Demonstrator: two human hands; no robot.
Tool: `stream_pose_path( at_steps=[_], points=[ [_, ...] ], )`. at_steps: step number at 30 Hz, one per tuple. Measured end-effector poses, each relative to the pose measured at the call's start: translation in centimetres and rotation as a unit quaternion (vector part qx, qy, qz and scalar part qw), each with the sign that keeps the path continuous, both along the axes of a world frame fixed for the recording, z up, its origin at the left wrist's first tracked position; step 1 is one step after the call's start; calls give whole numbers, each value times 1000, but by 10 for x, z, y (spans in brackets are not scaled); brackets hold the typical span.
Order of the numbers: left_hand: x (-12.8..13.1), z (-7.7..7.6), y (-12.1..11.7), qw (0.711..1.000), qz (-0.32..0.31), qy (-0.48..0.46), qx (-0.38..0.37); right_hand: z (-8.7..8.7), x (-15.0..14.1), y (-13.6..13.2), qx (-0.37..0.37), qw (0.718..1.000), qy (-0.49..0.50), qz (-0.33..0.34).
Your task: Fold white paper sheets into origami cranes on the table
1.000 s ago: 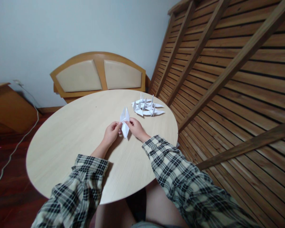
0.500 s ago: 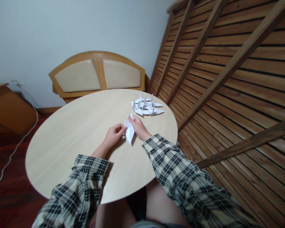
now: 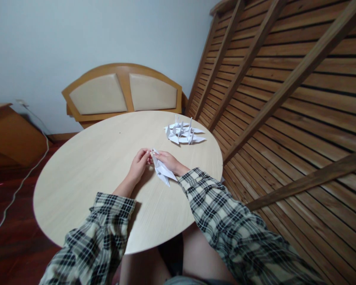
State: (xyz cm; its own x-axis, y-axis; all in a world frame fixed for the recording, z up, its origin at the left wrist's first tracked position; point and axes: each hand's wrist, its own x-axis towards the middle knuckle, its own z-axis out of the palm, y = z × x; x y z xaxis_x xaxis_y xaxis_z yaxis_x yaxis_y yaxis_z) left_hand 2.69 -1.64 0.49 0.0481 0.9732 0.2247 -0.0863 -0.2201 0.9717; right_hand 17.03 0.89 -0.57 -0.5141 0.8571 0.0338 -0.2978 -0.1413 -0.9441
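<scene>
Nearest are the plaid sleeves (image 3: 213, 202), over the near part of the round counter (image 3: 91, 170); beyond them, the right hand (image 3: 169, 161) is closed on the far part of the white origami crane (image 3: 163, 171), and the left hand (image 3: 139, 165) pinches at its narrow far tip. The crane is between the two hands, with its long pointed flaps reaching nearer than the right fingers, beside the right wrist; whether it touches the counter, I cannot tell. I judge the step to be fine shaping of the small tip; such a move calls for a light pinch from the left hand and a steady hold from the right. Farther than the right hand, somewhat to its right and apart from it, the group of origami cranes (image 3: 191, 139) stands on the counter; behind is the padded headboard (image 3: 124, 89).
</scene>
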Motion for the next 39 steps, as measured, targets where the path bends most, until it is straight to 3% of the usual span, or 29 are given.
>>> stream_pose_path(
  at_steps=[7,16,29,34,39],
  points=[
    [1,2,-2,999,-31,-16,-18,-3,0,1,-1,1000,-13,24],
    [0,6,-2,999,-21,-22,-45,10,2,-7,-9,999,-33,12],
    [-1,5,-1,997,-13,-32,-63,6,4,-4,12,999,-36,11],
    [-3,4,-2,998,-16,-36,-49,12,4,-7,13,999,-51,1],
    [-4,3,0,1000,7,19,4,13,6,-7,30,997,-66,-3]
  ],
)
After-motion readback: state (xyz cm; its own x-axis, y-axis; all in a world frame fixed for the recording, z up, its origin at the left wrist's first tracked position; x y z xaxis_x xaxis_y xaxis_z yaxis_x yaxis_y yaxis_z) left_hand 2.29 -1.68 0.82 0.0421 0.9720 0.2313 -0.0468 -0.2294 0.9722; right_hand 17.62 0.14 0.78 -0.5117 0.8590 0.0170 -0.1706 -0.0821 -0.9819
